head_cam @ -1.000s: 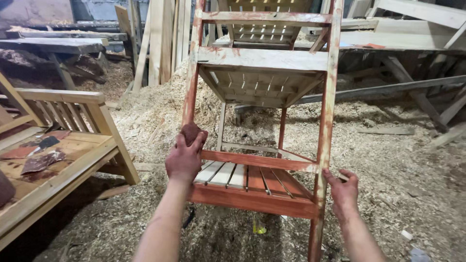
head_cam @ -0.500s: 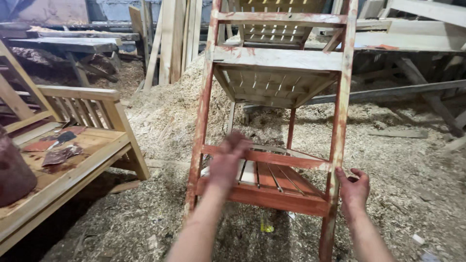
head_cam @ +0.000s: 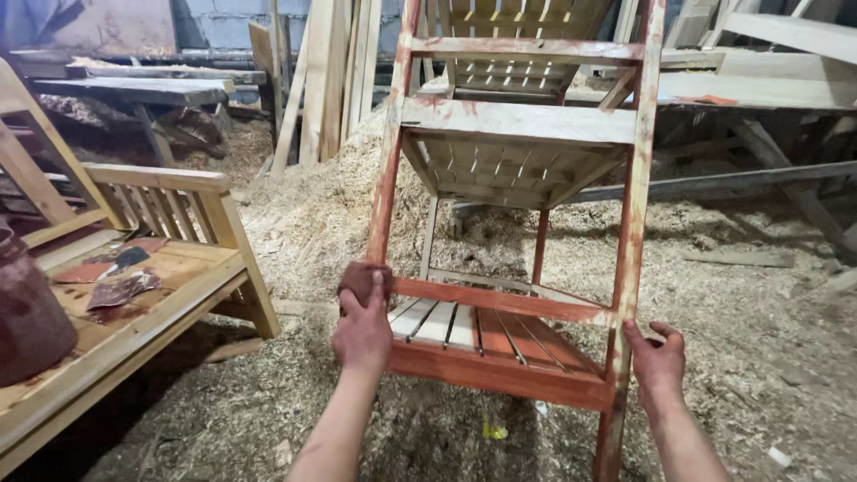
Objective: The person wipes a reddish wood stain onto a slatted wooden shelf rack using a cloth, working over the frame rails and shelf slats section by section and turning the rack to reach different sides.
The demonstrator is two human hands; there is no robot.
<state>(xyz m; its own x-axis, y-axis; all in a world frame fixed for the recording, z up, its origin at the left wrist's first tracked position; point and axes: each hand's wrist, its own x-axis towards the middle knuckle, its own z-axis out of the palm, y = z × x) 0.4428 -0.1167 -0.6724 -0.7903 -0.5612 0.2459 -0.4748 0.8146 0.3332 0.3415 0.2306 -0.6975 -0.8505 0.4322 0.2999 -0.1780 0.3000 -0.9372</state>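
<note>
A wooden chair frame [head_cam: 522,125] stands tilted in front of me, its legs and lower rails smeared reddish-brown, its upper slats bare wood. My left hand [head_cam: 361,330] presses a dark stained rag [head_cam: 361,278] against the left leg, level with the red crossbar [head_cam: 500,301]. At the right leg [head_cam: 625,268], low down, my right hand [head_cam: 659,361] grips the wood beside the slatted lower shelf [head_cam: 491,344].
A bare wooden bench [head_cam: 134,295] stands at the left with stained rags and a scraper [head_cam: 120,263] on its seat, and a dark round container [head_cam: 31,312] at its near end. Sawdust heaps [head_cam: 312,223] cover the floor. Planks lean on the back wall [head_cam: 330,71].
My left hand with the rag slid right across the crossbar, then came back to the left leg. The right hand stayed on the right leg.
</note>
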